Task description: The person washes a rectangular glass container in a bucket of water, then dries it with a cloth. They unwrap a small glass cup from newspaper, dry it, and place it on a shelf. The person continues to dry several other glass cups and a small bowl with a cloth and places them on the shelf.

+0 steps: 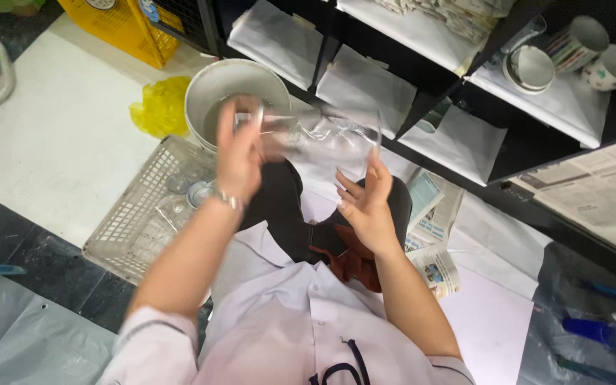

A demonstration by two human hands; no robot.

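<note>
I hold a clear wine glass (322, 135) sideways in front of me, blurred by motion. My left hand (240, 153) grips its stem and foot end. My right hand (366, 203) touches the bowl's rim from below with fingers spread. A dark red cloth (351, 260) lies on my lap under the right hand. A white plastic basket (137, 214) with several clear glasses in it stands on the floor at my left.
A white bucket (212, 89) stands behind the basket, with a yellow bag (158, 107) beside it. Black shelves lined with white paper (458, 139) hold cups (572, 50) at upper right. Newspapers (433, 235) lie on the floor by my right knee.
</note>
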